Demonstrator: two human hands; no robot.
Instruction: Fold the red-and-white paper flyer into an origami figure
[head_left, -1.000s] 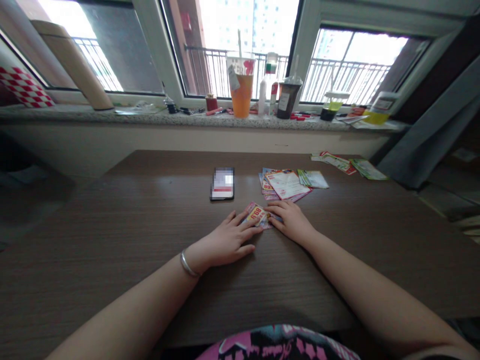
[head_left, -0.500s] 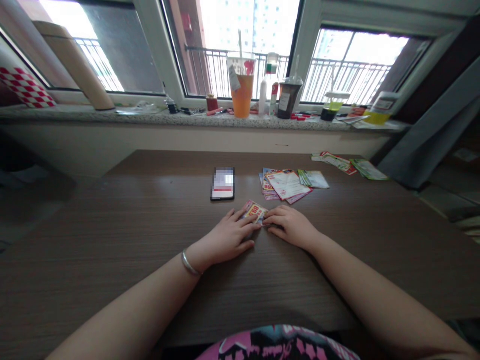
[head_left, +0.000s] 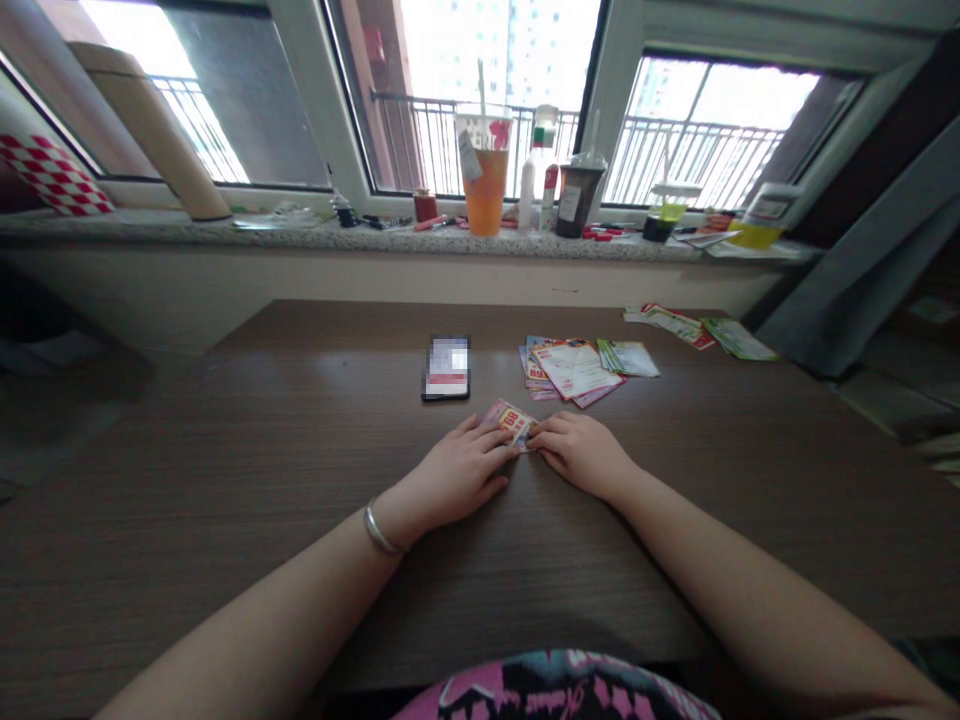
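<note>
A small printed flyer point(head_left: 513, 414) with large yellow and red numerals lies on the brown table between my hands. My left hand point(head_left: 463, 472), a silver bangle at its wrist, rests flat on the flyer's left and near part, fingers stretched out. At the flyer's right edge, my right hand point(head_left: 579, 452) has its fingertips drawn together on the paper, and its thumb is partly hidden beneath them. Just beyond my hands, to the right, is a loose pile of colourful flyers point(head_left: 574, 368). A phone point(head_left: 447, 368) with a lit, blurred screen lies beyond my left hand.
More paper slips point(head_left: 679, 325) and a green-and-white leaflet point(head_left: 739, 339) lie at the table's far right. On the stone windowsill point(head_left: 285, 235) stand an orange drink cup point(head_left: 486, 190), a dark cup point(head_left: 576, 200), bottles and pens. A grey curtain point(head_left: 847, 250) hangs at right.
My right hand's fingers have drawn closer together at the flyer's edge. My left fingers have shifted slightly, and a little more of the flyer shows. The other things have stayed in place.
</note>
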